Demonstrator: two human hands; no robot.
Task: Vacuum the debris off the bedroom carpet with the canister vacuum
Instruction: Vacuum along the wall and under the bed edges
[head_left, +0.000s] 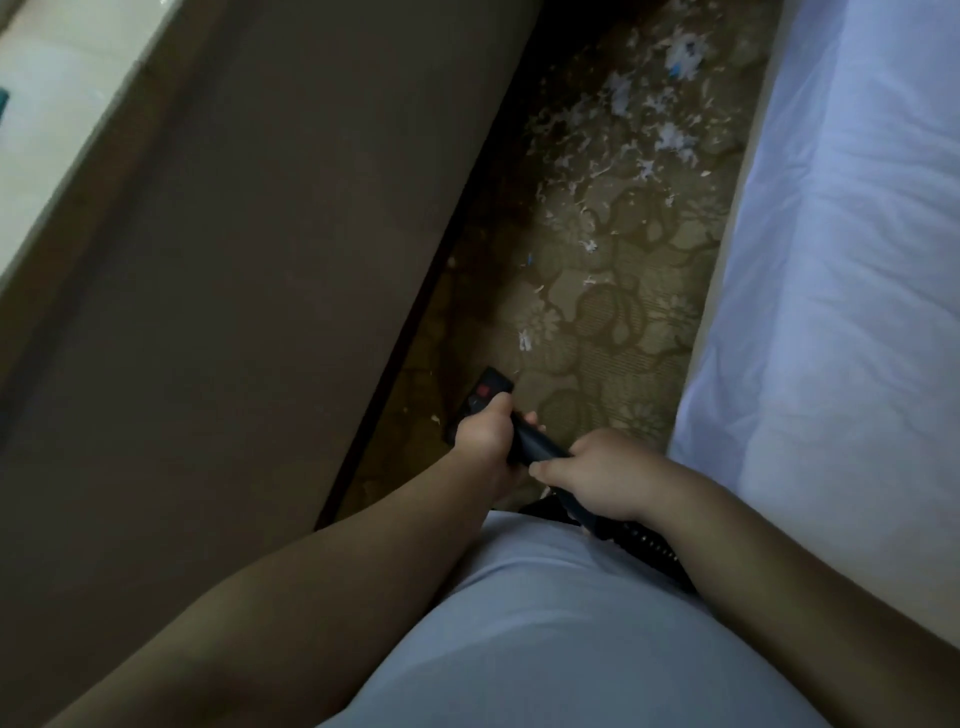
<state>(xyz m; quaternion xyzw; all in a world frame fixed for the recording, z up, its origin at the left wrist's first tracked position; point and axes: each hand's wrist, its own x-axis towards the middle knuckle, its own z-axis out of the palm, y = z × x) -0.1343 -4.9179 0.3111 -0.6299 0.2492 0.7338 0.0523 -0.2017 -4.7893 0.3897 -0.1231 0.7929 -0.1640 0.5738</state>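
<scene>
Holding wand (535, 448) in 2 full grips: left hand (483, 439) curled round it forward, likely for steering, right hand (597, 480) curled round it by hose (649, 544), likely for pushing. Low at 6 o'clock, nozzle (485, 391) on carpet (597, 322); debris (623, 119) ahead at 12, between bed (857, 260) and panel (260, 260).
</scene>
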